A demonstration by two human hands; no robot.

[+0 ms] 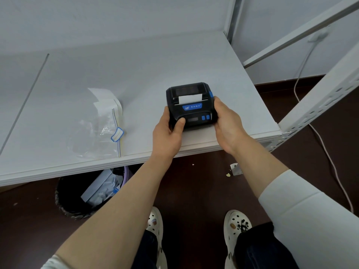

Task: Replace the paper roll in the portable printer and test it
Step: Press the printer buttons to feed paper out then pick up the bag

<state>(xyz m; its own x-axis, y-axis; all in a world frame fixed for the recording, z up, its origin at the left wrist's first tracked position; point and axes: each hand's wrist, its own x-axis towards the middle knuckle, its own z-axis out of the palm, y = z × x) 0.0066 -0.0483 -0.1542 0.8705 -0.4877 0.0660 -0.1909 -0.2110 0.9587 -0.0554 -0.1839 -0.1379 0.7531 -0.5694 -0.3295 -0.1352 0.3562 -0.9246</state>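
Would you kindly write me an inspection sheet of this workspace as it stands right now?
Surface: white table, mostly bare; printer sits near its front right edge.
Job's things: black portable printer, lid closed, a white paper strip showing at the slot.
Clutter: clear zip bag with white label strips at its far end, left of the printer.
Grippers: left hand and right hand grip the printer's sides; left thumb rests on its front panel.
Cables: a pale cable runs down the wall and across the floor at right.
Surroundings: black bin with waste under the table; paper scraps on dark floor; white rack frame at right.
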